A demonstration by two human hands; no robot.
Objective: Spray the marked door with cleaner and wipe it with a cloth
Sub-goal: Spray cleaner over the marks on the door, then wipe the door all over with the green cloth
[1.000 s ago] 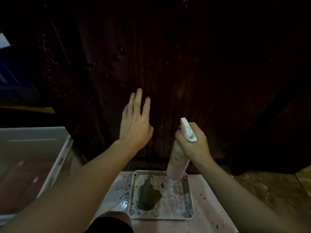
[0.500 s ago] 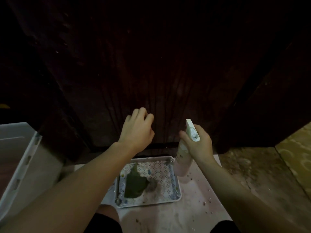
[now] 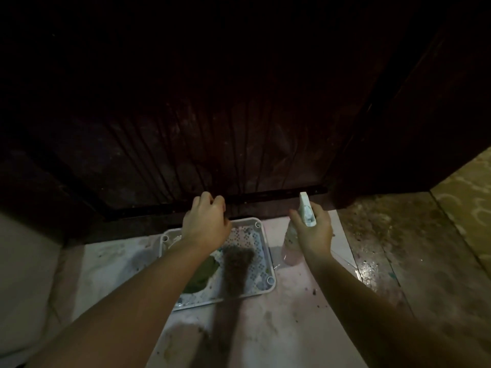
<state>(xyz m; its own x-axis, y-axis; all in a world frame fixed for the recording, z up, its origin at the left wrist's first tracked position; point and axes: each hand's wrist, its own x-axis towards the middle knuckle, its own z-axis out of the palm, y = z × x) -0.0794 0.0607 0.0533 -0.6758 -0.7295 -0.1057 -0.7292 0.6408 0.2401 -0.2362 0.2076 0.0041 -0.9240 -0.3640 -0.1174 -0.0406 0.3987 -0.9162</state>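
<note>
Dim dark door ahead: left hand has dropped, fingers curled empty over tray; right hand clasps spray bottle, spraying pending.

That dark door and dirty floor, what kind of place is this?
Probably a home doorway being cleaned: a dark wooden door, a stained tiled floor, and a white tray at its foot.

A very dark reddish-brown wooden door streaked with darker vertical grain lines. Below it, a pale pink floor speckled with brown grime, turning mottled brown to the right. A white plastic tray has a small blue-grey lattice pattern inside and holds a dull olive-green cloth. The spray bottle has a translucent pink body and white nozzle.
</note>
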